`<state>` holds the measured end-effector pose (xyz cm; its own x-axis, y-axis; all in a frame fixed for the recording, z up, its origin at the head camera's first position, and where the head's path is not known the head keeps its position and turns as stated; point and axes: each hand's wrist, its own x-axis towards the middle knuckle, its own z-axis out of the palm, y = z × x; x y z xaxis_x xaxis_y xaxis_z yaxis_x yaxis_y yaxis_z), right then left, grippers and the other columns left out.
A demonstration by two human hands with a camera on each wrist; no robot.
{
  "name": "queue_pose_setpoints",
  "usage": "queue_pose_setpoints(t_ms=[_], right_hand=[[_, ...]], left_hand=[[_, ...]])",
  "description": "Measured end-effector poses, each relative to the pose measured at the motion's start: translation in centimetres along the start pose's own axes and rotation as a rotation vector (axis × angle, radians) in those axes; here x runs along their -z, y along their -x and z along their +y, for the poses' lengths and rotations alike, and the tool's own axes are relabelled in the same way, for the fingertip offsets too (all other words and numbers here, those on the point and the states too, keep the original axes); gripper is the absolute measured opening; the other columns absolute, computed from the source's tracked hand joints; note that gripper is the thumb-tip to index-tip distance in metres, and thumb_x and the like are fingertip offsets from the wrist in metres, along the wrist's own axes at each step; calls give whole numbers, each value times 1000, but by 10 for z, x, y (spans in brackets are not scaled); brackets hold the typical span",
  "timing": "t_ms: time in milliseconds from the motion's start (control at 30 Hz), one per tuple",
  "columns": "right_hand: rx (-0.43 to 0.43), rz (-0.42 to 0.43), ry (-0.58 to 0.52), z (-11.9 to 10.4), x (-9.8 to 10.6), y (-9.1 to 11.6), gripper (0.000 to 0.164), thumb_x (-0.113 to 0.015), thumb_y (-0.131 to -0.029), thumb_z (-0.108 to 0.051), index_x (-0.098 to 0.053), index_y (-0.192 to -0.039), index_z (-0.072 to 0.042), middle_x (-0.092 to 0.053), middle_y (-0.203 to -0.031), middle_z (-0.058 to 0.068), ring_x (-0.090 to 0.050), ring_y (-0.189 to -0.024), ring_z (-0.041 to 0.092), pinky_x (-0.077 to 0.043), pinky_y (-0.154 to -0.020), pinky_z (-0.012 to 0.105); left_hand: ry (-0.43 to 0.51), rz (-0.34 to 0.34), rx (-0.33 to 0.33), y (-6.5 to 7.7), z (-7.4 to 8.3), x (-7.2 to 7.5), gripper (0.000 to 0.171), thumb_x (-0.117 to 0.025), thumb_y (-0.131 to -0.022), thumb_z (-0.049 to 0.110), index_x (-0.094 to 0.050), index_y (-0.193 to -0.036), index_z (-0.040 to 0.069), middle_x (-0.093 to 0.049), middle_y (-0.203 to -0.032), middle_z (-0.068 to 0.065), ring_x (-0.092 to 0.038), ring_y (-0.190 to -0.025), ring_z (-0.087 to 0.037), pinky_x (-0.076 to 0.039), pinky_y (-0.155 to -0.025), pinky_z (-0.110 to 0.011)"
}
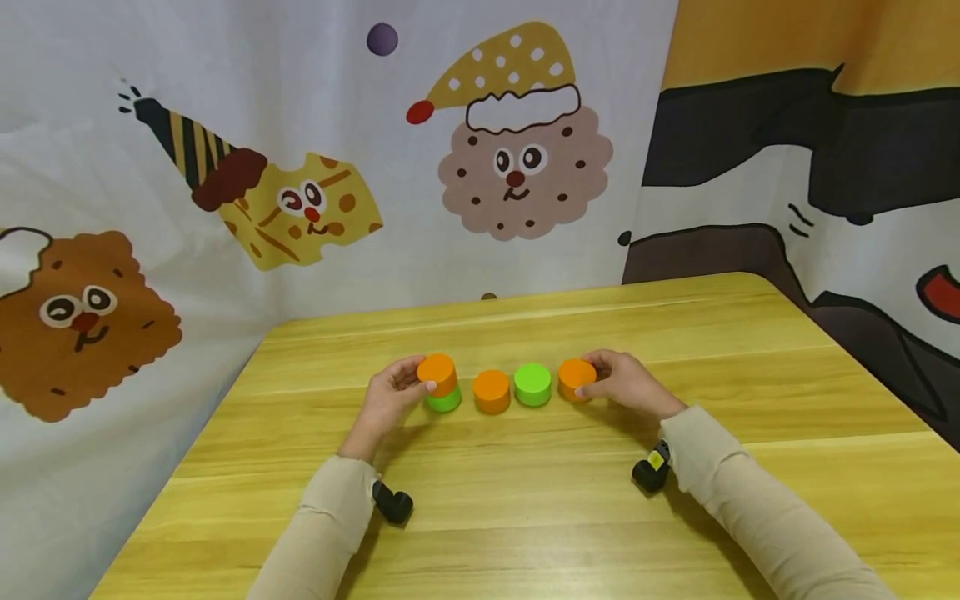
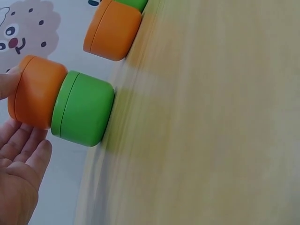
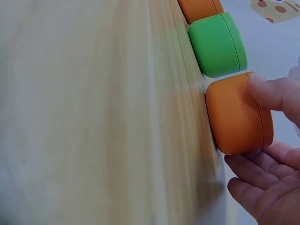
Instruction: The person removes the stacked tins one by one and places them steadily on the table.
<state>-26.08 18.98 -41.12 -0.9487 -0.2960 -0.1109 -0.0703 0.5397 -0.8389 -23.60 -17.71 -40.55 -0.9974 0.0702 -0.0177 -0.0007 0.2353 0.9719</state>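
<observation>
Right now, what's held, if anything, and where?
Left grip: the upper orange cylinder, pinched by its sides. Right grip: the rightmost orange cylinder, also by its sides.

wrist-view edges cut off the left hand (image 2: 18, 183) and right hand (image 3: 277, 192).

The row on the table (image 1: 510, 517) has 4 places from left to right. At its left end, the upper container (image 1: 439, 375) is on the lower container (image 1: 445, 402), shifted slightly to the left. To the right of these 2, a little apart, stands the middle-left container (image 1: 491, 392). Just beside it, on its right, is the middle-right container (image 1: 532, 384), and then, near it, the right-end container (image 1: 574, 377). The left hand (image 1: 390, 393) is at the left side of the upper container, and the right hand (image 1: 624, 382) is at the right side of the right-end container. Behind the table hangs the cloth (image 1: 337, 83).
</observation>
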Motion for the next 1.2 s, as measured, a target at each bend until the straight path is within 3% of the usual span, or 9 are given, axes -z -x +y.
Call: queue_pose_setpoints(t_ms=[167,300,467,567,800,1200], right_hand=[[1,-8,-33,-4,-1,4,73,-74,-79,-26,-39,-136,5,-45,-135,23,-43,-122,37,-36,-104,50],[57,12,-33,-10,-2,4,80,-73,-80,-29,-33,-140,6,-36,-142,25,-31,-132,41,-29,-107,53],[130,15,-12,-30,-13,-2,78,-74,-80,-29,-35,-139,4,-37,-142,23,-31,-132,40,-30,-106,53],[159,-14,4,-47,-23,-8,76,-75,-79,-29,-38,-139,0,-40,-142,19,-34,-132,36,-30,-107,52],[269,-106,107,-89,-51,-28,72,-73,-79,-33,-42,-138,-6,-45,-139,13,-40,-129,29,-34,-106,48],[265,-191,198,-128,-93,-54,72,-71,-82,-35,-40,-139,-5,-45,-139,11,-42,-128,26,-38,-104,42]], left_hand=[[-4,14,-9,1,-2,0,50,-68,-85,9,-50,-131,4,-52,-132,-15,-49,-122,-27,-42,-101,-37],[-19,14,-36,2,-6,2,50,-68,-84,10,-50,-131,4,-52,-132,-15,-46,-125,-27,-36,-107,-40],[-55,-20,-52,6,-12,6,59,-69,-84,16,-44,-136,5,-43,-141,-12,-34,-134,-24,-23,-114,-39],[-83,-40,-38,8,-15,8,66,-70,-83,20,-39,-140,6,-39,-144,-10,-31,-136,-23,-21,-114,-39],[-143,-113,-8,5,-15,4,68,-73,-80,24,-42,-139,11,-45,-140,-10,-35,-134,-26,-26,-111,-44],[-135,-138,-17,-1,-16,-2,57,-74,-79,14,-52,-131,11,-53,-132,-10,-48,-123,-29,-40,-102,-46]])
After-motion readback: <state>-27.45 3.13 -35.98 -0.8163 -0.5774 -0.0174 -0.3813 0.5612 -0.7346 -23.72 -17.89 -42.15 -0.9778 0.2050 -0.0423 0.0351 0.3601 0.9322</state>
